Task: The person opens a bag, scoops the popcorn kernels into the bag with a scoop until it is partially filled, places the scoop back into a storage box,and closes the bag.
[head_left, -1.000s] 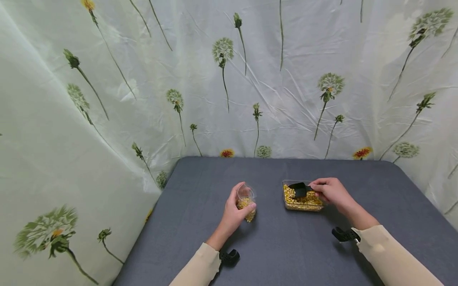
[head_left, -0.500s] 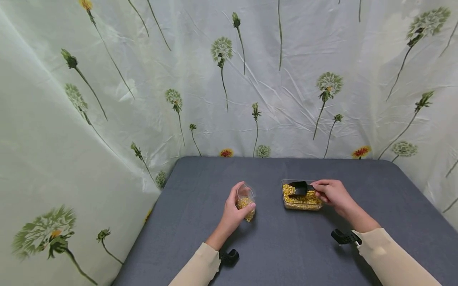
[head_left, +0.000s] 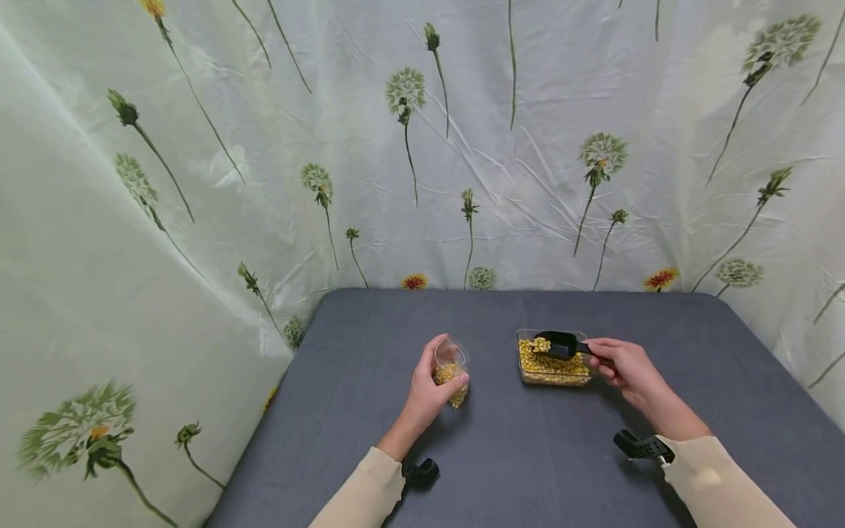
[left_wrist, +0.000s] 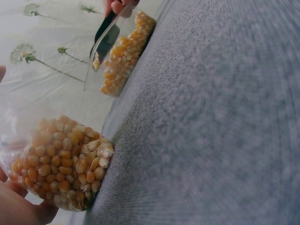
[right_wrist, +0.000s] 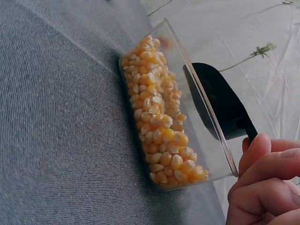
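Observation:
My left hand (head_left: pixel 428 387) grips a clear plastic bag (head_left: pixel 452 372), its round mouth held open and its lower part full of corn kernels. In the left wrist view the bag (left_wrist: pixel 63 164) bulges with kernels and its bottom sits at the grey tabletop. Between thumb and fingers, my right hand (head_left: pixel 627 372) pinches the handle of a black scoop (head_left: pixel 562 345). Some kernels (head_left: pixel 541 344) lie at the scoop's front. The scoop is over a clear rectangular box (head_left: pixel 556 380) of corn; in the right wrist view its bowl (right_wrist: pixel 220 101) shows at the box's rim, above the corn.
A grey cloth-covered table (head_left: pixel 508 455) lies under everything, with a stretch of tabletop between bag and box. Pale dandelion-print fabric (head_left: pixel 370 147) hangs behind and at the left. Black wrist straps (head_left: pixel 422 475) show at both sleeves.
The black scoop has come up out of the corn with kernels in it, and my right hand has shifted slightly right. My left hand and the bag stay in place.

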The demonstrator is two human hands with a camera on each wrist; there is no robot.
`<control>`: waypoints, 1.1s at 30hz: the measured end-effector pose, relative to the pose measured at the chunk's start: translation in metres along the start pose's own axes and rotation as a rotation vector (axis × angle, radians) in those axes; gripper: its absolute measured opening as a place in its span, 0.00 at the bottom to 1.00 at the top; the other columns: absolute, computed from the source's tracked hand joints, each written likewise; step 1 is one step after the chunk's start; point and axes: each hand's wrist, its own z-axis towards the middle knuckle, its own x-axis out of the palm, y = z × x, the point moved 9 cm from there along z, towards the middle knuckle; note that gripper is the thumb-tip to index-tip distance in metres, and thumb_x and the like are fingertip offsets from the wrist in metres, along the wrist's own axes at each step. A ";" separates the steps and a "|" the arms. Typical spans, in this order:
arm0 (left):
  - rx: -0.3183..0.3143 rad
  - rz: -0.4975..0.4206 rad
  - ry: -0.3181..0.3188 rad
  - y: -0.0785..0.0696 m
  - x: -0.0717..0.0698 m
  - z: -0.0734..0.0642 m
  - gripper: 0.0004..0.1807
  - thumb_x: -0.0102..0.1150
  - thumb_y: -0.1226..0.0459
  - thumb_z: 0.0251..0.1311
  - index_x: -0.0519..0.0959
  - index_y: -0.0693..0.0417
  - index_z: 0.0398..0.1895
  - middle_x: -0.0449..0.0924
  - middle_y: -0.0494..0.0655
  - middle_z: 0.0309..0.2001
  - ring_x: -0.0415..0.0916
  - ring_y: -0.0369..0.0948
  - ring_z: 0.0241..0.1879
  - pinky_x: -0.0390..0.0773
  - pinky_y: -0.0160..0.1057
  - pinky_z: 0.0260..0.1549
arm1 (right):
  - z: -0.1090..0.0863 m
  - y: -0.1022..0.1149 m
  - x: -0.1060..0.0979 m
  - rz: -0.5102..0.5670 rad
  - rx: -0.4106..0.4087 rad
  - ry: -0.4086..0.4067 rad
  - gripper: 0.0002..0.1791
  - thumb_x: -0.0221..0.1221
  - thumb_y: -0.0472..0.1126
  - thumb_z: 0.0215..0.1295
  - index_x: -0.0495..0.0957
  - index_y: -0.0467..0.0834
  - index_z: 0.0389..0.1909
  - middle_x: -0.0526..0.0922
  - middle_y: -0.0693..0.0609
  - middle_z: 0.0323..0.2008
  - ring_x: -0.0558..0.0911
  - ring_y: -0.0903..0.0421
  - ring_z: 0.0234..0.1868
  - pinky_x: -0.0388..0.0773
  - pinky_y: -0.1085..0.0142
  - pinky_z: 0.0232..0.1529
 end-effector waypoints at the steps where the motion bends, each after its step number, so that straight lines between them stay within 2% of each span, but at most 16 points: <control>1: 0.001 0.002 0.001 0.001 0.000 0.000 0.38 0.64 0.72 0.64 0.58 0.59 0.75 0.71 0.65 0.64 0.69 0.59 0.62 0.70 0.61 0.56 | -0.001 -0.001 -0.001 0.019 0.004 0.001 0.23 0.53 0.44 0.78 0.67 0.35 0.66 0.79 0.54 0.27 0.68 0.65 0.18 0.63 0.70 0.17; 4: 0.002 0.004 -0.008 0.008 0.001 0.000 0.38 0.64 0.72 0.63 0.58 0.58 0.75 0.72 0.63 0.64 0.69 0.59 0.62 0.70 0.60 0.56 | -0.003 -0.003 -0.001 0.067 0.012 0.000 0.24 0.53 0.44 0.78 0.66 0.35 0.66 0.79 0.55 0.27 0.68 0.65 0.18 0.64 0.71 0.16; 6: -0.012 0.005 -0.016 0.019 0.001 0.001 0.39 0.65 0.71 0.63 0.59 0.53 0.75 0.72 0.58 0.64 0.70 0.56 0.63 0.70 0.58 0.56 | -0.005 -0.003 -0.001 0.093 0.011 0.001 0.21 0.53 0.44 0.78 0.68 0.37 0.64 0.79 0.55 0.27 0.68 0.65 0.17 0.64 0.71 0.16; 9: -0.030 0.012 -0.027 0.033 0.000 0.001 0.40 0.67 0.69 0.63 0.59 0.48 0.75 0.73 0.52 0.64 0.70 0.51 0.63 0.71 0.52 0.56 | -0.008 -0.002 0.000 0.146 -0.002 0.005 0.14 0.53 0.43 0.78 0.75 0.41 0.56 0.79 0.55 0.26 0.68 0.65 0.17 0.64 0.71 0.16; 11: -0.032 0.009 -0.025 0.037 0.000 0.001 0.40 0.67 0.67 0.63 0.59 0.48 0.75 0.74 0.48 0.64 0.71 0.48 0.62 0.72 0.48 0.56 | -0.010 0.000 0.001 0.174 -0.020 0.009 0.10 0.54 0.43 0.78 0.79 0.44 0.51 0.79 0.54 0.25 0.68 0.65 0.17 0.63 0.71 0.16; 14: -0.012 0.003 -0.023 0.038 -0.001 0.002 0.40 0.68 0.66 0.63 0.59 0.52 0.75 0.74 0.47 0.64 0.71 0.47 0.62 0.72 0.46 0.56 | -0.012 0.004 0.004 0.208 -0.045 0.022 0.08 0.54 0.42 0.78 0.81 0.47 0.48 0.79 0.54 0.25 0.67 0.65 0.16 0.63 0.71 0.15; 21: 0.000 0.002 -0.017 0.038 -0.002 0.003 0.40 0.69 0.63 0.63 0.60 0.46 0.76 0.74 0.46 0.64 0.71 0.47 0.62 0.72 0.50 0.56 | -0.014 0.010 0.012 0.262 -0.076 0.053 0.08 0.55 0.41 0.77 0.83 0.47 0.45 0.79 0.54 0.25 0.67 0.65 0.16 0.62 0.72 0.14; 25: -0.009 0.006 -0.011 0.037 -0.002 0.003 0.40 0.68 0.61 0.63 0.60 0.45 0.76 0.74 0.45 0.64 0.71 0.45 0.63 0.72 0.47 0.56 | -0.015 0.012 0.017 0.269 -0.093 0.061 0.08 0.55 0.40 0.77 0.83 0.48 0.44 0.79 0.54 0.25 0.66 0.65 0.15 0.62 0.72 0.14; 29: -0.024 0.015 -0.011 0.037 -0.003 0.002 0.40 0.69 0.60 0.63 0.60 0.38 0.75 0.74 0.43 0.64 0.71 0.44 0.62 0.73 0.46 0.55 | -0.015 0.012 0.024 0.267 -0.097 0.063 0.08 0.55 0.40 0.77 0.84 0.47 0.44 0.79 0.54 0.25 0.66 0.66 0.15 0.61 0.73 0.13; 33: -0.028 0.025 -0.008 0.037 -0.003 0.002 0.40 0.69 0.59 0.63 0.59 0.38 0.76 0.74 0.43 0.64 0.71 0.44 0.63 0.73 0.46 0.56 | -0.015 0.010 0.033 0.247 -0.082 0.058 0.08 0.55 0.41 0.77 0.83 0.46 0.46 0.79 0.53 0.25 0.66 0.65 0.15 0.61 0.73 0.14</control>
